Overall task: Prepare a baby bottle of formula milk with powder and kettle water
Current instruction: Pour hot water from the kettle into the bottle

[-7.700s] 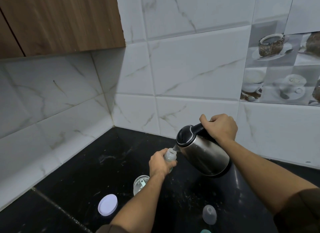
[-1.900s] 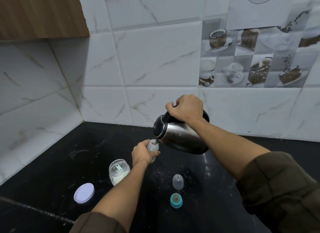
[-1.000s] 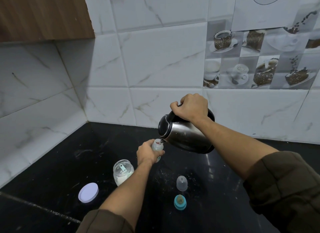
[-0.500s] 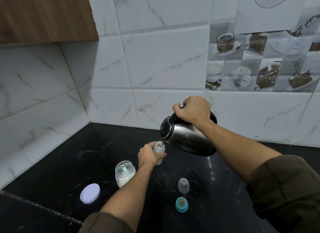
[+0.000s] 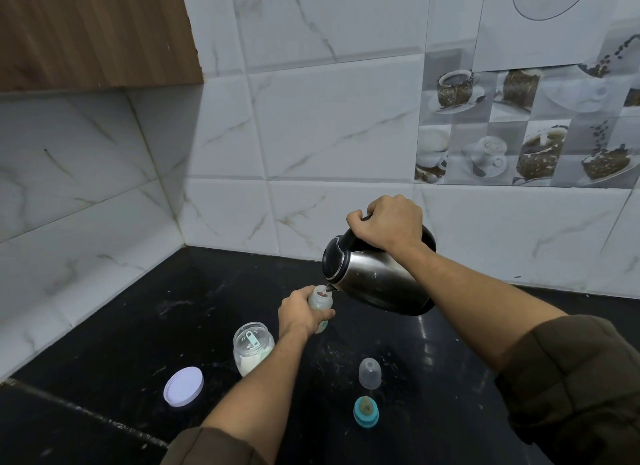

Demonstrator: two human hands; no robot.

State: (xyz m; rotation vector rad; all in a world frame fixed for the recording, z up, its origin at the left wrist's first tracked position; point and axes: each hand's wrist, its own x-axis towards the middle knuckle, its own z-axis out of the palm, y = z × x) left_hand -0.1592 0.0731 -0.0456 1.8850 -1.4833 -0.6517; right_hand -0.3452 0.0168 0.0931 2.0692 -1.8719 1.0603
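While water goes from kettle to baby bottle, a spill is the main danger.
Left hand fingers grasp the bottle; right hand clenches the handle, spout just above the left fingertips. Over-tipping or a missed narrow mouth could wet those fingers.

A brushed stainless-steel kettle with a glossy black plastic lid and handle above a polished black stone counter, flecked with pale specks and reflecting light. A translucent plastic baby bottle, clear glassy powder jar, matt white lid and frosted plastic cap. Glossy marble-veined wall tiles; matt wood-grain cabinet; olive cloth sleeve.
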